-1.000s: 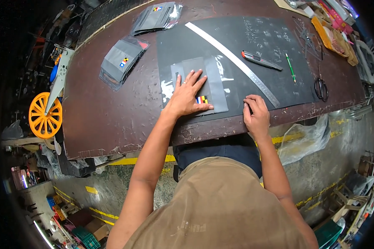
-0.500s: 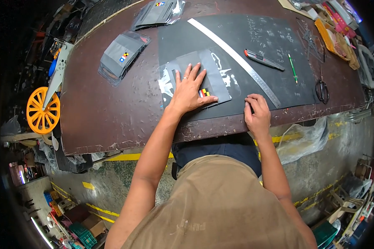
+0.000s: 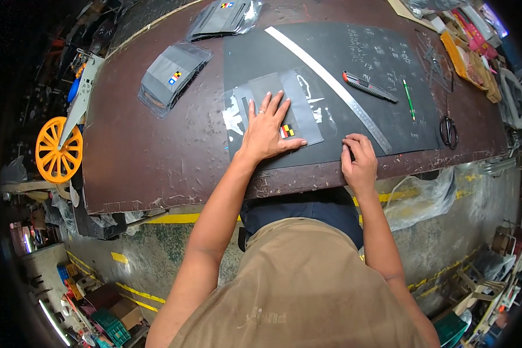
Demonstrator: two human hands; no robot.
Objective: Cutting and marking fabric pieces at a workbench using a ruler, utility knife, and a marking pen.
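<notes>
Fingers of the left hand (image 3: 268,130) lay spread and flat, pressing a grey sheet (image 3: 284,107) down onto the black mat (image 3: 383,58); they grasped nothing. A small coloured patch (image 3: 287,131) on the sheet sat just beside the left thumb. Fingers of the right hand (image 3: 358,159) were curled, their tips resting on the mat's near edge by the desk (image 3: 156,151) rim, grasping nothing that I could see. A long steel ruler (image 3: 330,87) ran diagonally just beyond the right fingers, its lower end near them. Farther out past the ruler lay a knife (image 3: 368,87), a green pen (image 3: 409,100) and scissors (image 3: 448,129). Left of the left fingers, well apart, lay a bagged grey piece (image 3: 171,78).
</notes>
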